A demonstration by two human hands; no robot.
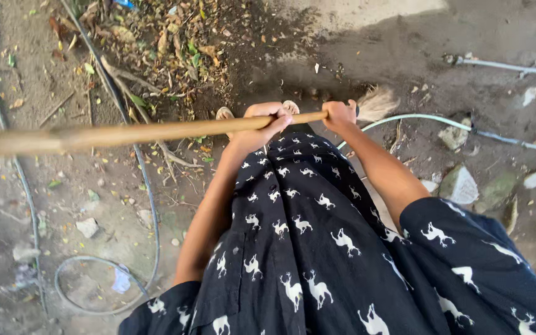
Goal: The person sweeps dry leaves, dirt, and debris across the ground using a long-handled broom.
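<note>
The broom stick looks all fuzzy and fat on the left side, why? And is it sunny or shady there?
In the head view, the broom stick blurs and swells toward the left edge because that end is closest to the camera and out of focus; the left hand, right hand and the ground with leaves look sharper. The light is soft and shady, with no hard shadows or glare.

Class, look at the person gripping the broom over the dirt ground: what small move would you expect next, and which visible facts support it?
Probably a short sweep toward the leaf litter. Both hands, left and right, grip the wooden broom handle, the bristles rest on dark ground, and dry leaves lie scattered just beyond the feet.
</note>
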